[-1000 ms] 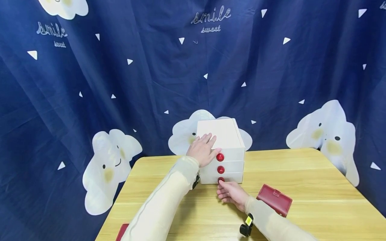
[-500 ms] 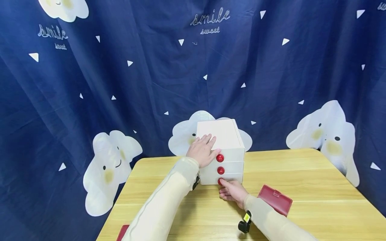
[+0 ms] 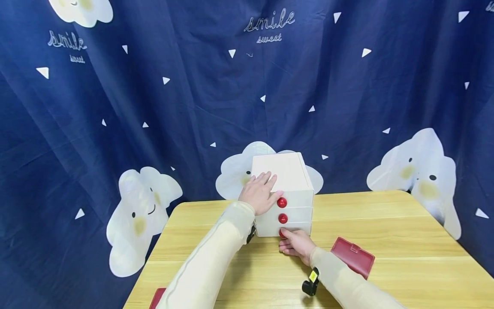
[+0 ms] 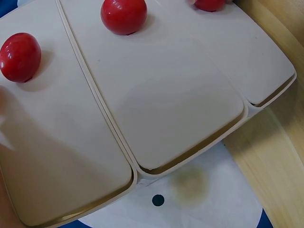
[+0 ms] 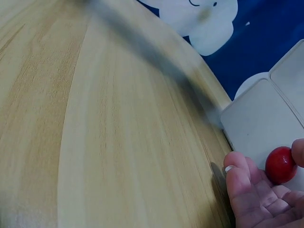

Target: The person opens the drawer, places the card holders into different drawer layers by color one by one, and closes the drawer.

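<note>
A small white drawer cabinet (image 3: 283,169) with three drawers stands on the table, each drawer front carrying a round red knob. My left hand (image 3: 258,195) rests on the cabinet's top at the front left, fingers spread and thumb beside the top knob (image 3: 281,202). Below it sits the middle knob (image 3: 283,218). My right hand (image 3: 298,243) pinches the bottom knob (image 5: 280,165), thumb on it, with the other fingers loosely bent underneath. All the drawer fronts look flush in the left wrist view, where fingertips show at the bottom knob (image 4: 209,4).
A dark red wallet with a strap (image 3: 353,256) lies right of the cabinet, partly behind my right sleeve. Part of another red item (image 3: 157,297) shows beside my left sleeve. Behind the wooden table (image 3: 417,253) hangs a blue curtain (image 3: 216,86) with clouds.
My right hand has shifted slightly, its thumb coming onto the bottom knob, and its wrist has turned a little. My left hand and the cabinet stay in place.
</note>
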The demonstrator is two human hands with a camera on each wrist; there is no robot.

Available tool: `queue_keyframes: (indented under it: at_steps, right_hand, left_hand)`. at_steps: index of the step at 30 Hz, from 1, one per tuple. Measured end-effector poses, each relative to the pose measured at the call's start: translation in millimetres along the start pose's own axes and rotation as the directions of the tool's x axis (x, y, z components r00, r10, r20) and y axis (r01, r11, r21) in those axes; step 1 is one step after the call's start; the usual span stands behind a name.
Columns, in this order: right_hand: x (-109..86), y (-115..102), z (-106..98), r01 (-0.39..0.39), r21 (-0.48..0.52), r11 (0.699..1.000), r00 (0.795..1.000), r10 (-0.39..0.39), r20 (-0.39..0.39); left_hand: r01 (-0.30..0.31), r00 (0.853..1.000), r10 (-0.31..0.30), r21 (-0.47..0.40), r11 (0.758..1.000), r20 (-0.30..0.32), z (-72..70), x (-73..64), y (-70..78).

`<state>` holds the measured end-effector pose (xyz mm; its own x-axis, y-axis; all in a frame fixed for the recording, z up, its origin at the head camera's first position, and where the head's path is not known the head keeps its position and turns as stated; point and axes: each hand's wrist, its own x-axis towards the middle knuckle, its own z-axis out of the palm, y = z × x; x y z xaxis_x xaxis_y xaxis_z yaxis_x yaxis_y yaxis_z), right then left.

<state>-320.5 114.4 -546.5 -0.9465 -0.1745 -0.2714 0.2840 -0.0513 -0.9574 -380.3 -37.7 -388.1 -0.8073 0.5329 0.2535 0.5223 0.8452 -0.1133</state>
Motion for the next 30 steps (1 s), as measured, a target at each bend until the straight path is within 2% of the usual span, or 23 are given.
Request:
queue_keyframes:
  at_steps: [13,30]
  right_hand:
    - [1.8,2.6,0.7,0.000,0.019,1.000,1.000,0.000,0.006]
    - [1.7,2.3,2.2,-0.004,0.016,1.000,1.000,0.004,-0.019]
  left_hand:
    - [0.006,1.000,-0.006,0.018,1.000,0.020,-2.6,-0.9,0.6]
    - [-0.002,1.000,0.002,0.009,1.000,0.009,0.3,0.1,-0.6]
